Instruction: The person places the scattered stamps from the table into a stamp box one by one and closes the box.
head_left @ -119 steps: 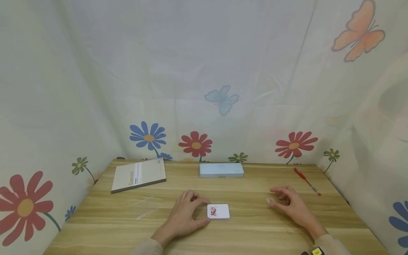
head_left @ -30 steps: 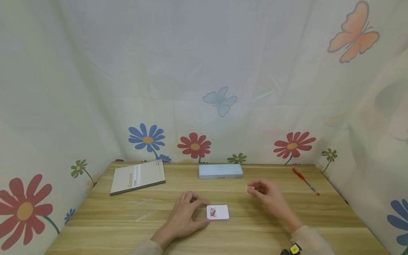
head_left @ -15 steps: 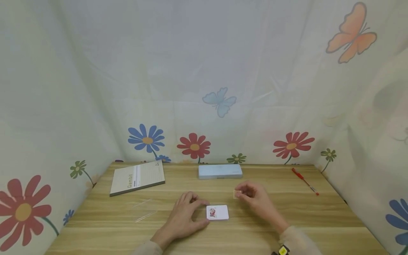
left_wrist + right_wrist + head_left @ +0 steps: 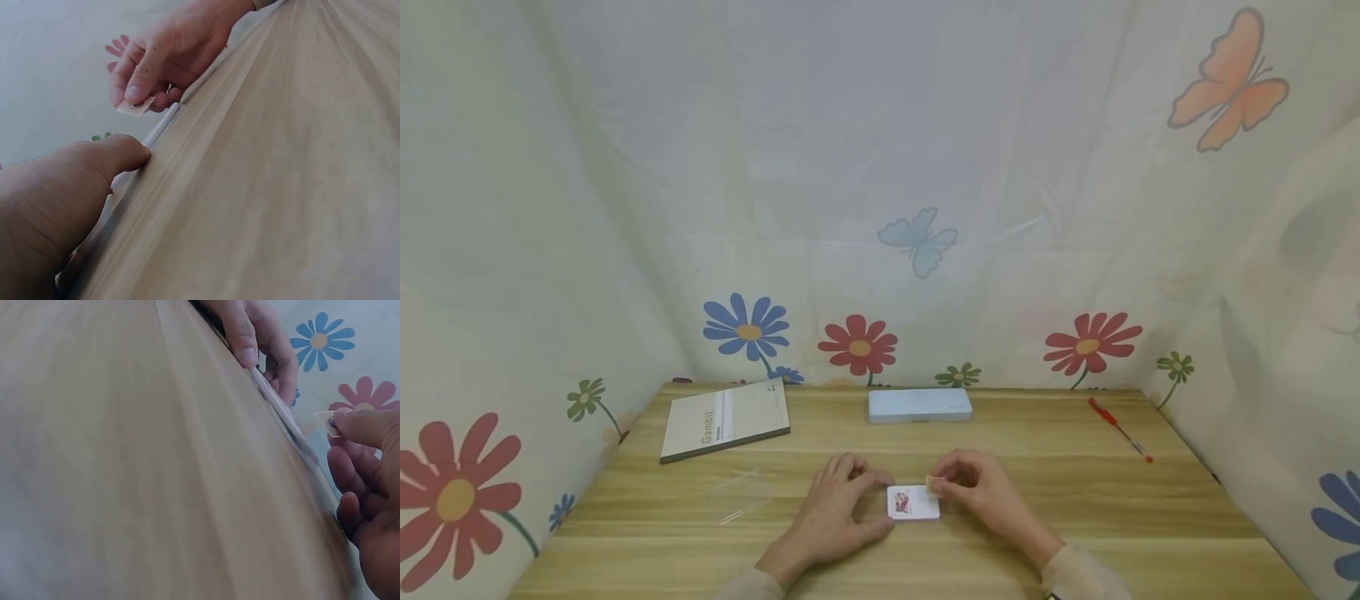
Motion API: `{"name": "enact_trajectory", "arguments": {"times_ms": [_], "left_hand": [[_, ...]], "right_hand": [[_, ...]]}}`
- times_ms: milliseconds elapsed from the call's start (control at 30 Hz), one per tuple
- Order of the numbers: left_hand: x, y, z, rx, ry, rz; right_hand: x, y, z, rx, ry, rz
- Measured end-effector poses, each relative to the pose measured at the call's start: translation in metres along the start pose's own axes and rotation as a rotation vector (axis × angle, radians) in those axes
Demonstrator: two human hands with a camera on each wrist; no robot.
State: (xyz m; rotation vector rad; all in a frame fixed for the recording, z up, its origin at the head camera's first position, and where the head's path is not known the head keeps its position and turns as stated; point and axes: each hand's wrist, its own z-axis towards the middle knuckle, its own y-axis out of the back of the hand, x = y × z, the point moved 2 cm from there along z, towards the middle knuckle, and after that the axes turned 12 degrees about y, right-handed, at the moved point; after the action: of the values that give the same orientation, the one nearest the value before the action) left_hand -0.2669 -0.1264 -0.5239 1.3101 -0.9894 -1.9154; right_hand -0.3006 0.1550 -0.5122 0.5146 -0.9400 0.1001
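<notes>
A small white card-like piece [image 4: 917,510] with rounded corners lies flat on the table, a red printed picture on its left half. My left hand [image 4: 831,512] grips its left end, thumb at the near corner and index finger at the far one. Between thumb and index finger, my right hand [image 4: 981,492] pinches a small pale square sticker [image 4: 934,484], over the piece's far right corner. Both wrist views show the sticker [image 4: 325,419] held in the air, with a dark mark on it partly hidden by the thumb. In the left wrist view, the piece shows only edge-on.
A clear plastic sheet [image 4: 743,497] lies left of my left hand. Farther back are a notebook [image 4: 725,421] at the left, a pale blue case [image 4: 919,406] in the middle and a red pen [image 4: 1120,428] at the right. A flowered curtain [image 4: 917,250] hangs behind the table.
My right hand has come leftward from the table's right side, carrying the sticker to the white piece's right end. My left hand keeps its grip, and the piece stays in place.
</notes>
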Motion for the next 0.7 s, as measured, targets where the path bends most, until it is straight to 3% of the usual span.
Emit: {"name": "enact_trajectory", "arguments": {"times_ms": [300, 700], "left_hand": [[-0.0005, -0.0024, 0.0011, -0.014, -0.010, 0.013], [-0.0013, 0.0000, 0.0015, 0.004, 0.008, 0.003]], "right_hand": [[-0.0075, -0.0030, -0.0047, 0.034, -0.032, -0.023], [-0.0077, -0.0097, -0.0030, 0.036, 0.017, -0.126]]}}
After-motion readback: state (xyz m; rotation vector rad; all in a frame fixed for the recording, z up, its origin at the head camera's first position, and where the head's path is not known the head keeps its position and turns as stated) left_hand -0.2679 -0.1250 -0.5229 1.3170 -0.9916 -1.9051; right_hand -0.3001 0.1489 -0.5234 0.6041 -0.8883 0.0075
